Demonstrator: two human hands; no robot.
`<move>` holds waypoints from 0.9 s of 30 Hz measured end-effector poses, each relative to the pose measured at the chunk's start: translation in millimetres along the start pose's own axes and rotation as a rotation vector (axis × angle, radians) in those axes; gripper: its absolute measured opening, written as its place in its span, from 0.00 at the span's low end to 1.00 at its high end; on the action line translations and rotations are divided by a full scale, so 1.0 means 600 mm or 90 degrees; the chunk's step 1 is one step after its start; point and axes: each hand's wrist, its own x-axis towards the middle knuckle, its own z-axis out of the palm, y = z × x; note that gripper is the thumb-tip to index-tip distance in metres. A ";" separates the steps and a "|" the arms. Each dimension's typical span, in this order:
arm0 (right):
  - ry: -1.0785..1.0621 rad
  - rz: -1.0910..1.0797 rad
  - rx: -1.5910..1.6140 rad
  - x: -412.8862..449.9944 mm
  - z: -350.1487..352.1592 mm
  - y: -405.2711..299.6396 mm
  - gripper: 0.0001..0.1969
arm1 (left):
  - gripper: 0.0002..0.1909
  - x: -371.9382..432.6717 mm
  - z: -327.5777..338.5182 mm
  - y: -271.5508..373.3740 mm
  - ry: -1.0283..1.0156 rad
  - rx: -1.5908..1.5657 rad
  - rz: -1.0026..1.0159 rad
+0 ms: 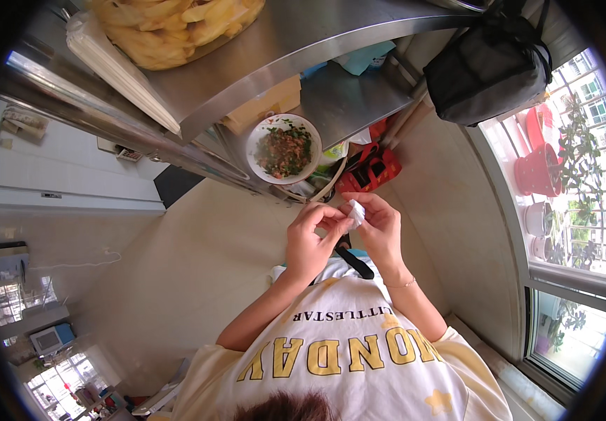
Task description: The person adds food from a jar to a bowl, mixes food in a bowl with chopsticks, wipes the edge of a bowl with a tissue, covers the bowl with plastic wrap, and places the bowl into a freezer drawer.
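Observation:
Between the fingertips of both hands is a small white pleated piece (356, 213); it looks like a folded dough wrapper, though its material is hard to confirm. My left hand (313, 237) pinches its left side, and my right hand (379, 226), with a thin bracelet at the wrist, holds it from the right. Just beyond the hands, a white bowl (253, 160) contains a chopped mixture (284, 150) of reddish-brown bits and green leaves. The bowl sits near the edge of a steel table, and nothing of it touches the hands.
A steel shelf (282, 52) arches above the bowl, bearing a large clear container of yellowish pieces (176, 31). A cardboard box (266, 102) stands behind the bowl. A black bag (487, 73) hangs at upper right; a red bag (371, 171) lies below. Windows and potted plants line the right.

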 end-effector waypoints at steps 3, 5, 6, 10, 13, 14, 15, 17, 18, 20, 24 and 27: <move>0.028 -0.029 -0.053 -0.001 0.006 -0.005 0.12 | 0.08 0.001 -0.001 0.015 -0.007 0.064 0.068; 0.041 -0.039 -0.081 -0.002 0.007 -0.012 0.11 | 0.07 0.000 -0.003 0.015 -0.032 0.040 0.046; 0.034 -0.037 -0.106 -0.001 0.007 -0.014 0.11 | 0.07 -0.001 -0.003 0.015 -0.028 0.040 0.047; -0.011 0.019 -0.024 -0.003 0.006 -0.031 0.14 | 0.05 0.000 -0.002 0.010 0.022 0.062 0.027; -0.062 0.041 0.019 0.000 -0.005 -0.031 0.16 | 0.05 -0.001 -0.012 -0.002 0.020 0.073 0.019; -0.065 0.040 0.017 0.001 -0.008 -0.032 0.16 | 0.05 -0.002 -0.014 -0.004 0.002 0.083 0.019; -0.080 0.046 0.022 0.001 -0.011 -0.033 0.17 | 0.05 -0.002 -0.016 -0.002 0.005 0.083 0.020; -0.097 0.052 0.025 0.002 -0.011 -0.035 0.18 | 0.05 -0.002 -0.018 0.002 -0.007 0.096 0.041; -0.110 0.065 0.035 0.003 -0.010 -0.036 0.18 | 0.05 -0.001 -0.017 0.001 -0.003 0.097 0.042; -0.127 0.077 0.044 0.005 -0.008 -0.036 0.17 | 0.05 -0.002 -0.015 -0.006 0.041 0.028 0.036; -0.144 0.087 0.036 0.007 -0.010 -0.033 0.18 | 0.07 0.001 -0.018 -0.025 0.113 -0.076 -0.039; -0.167 0.086 0.046 0.013 -0.008 -0.027 0.19 | 0.06 0.000 -0.025 -0.010 0.045 -0.031 -0.040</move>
